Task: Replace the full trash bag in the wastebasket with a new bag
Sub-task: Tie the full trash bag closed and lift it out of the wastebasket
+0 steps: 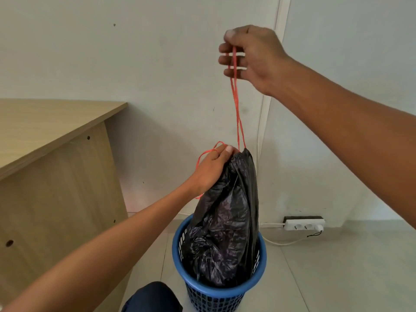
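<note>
Head view: glossy black bag [227, 221] cinched; left hand [211, 172] grips its neck, right hand [249, 55] holds red drawstring [236, 102].

1. Single head-worn view, wide-angle; the wall conduit [262, 127] appears bowed.
2. The camera looks forward and downward, facing the wall [157, 64] and the tiled floor [337, 266].
3. Close range: both forearms reach in from the bottom-left and right edges. The wastebasket [216, 299] sits low at centre, just beyond the person's knee [153, 298], and the desk [45, 122] fills the left.
</note>
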`<action>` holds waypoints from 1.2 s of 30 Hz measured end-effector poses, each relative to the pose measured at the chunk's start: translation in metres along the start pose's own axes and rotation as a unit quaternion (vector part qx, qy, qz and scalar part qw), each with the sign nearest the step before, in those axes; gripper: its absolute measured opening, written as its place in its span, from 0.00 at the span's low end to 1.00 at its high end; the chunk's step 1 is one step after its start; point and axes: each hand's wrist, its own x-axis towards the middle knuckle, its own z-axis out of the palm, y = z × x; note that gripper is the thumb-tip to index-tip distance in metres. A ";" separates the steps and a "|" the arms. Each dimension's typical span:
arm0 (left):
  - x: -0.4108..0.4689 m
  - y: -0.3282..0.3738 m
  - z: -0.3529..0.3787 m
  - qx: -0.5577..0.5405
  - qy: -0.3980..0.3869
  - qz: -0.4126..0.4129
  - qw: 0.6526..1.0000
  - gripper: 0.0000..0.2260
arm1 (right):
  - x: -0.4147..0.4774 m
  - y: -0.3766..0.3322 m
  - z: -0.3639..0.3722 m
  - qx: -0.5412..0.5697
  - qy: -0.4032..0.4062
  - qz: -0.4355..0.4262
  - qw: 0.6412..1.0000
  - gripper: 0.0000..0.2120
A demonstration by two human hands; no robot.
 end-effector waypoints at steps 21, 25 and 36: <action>0.002 0.004 0.018 -0.137 0.022 -0.042 0.989 0.14 | -0.032 0.088 -0.008 -0.466 -0.023 0.052 0.883 0.20; 0.003 0.003 0.010 -0.159 0.019 -0.038 0.986 0.14 | -0.059 0.113 -0.018 -0.385 -0.136 0.169 0.897 0.18; 0.003 0.000 0.004 -0.072 -0.011 -0.010 0.997 0.14 | -0.051 0.113 -0.010 -0.232 -0.020 0.087 0.969 0.08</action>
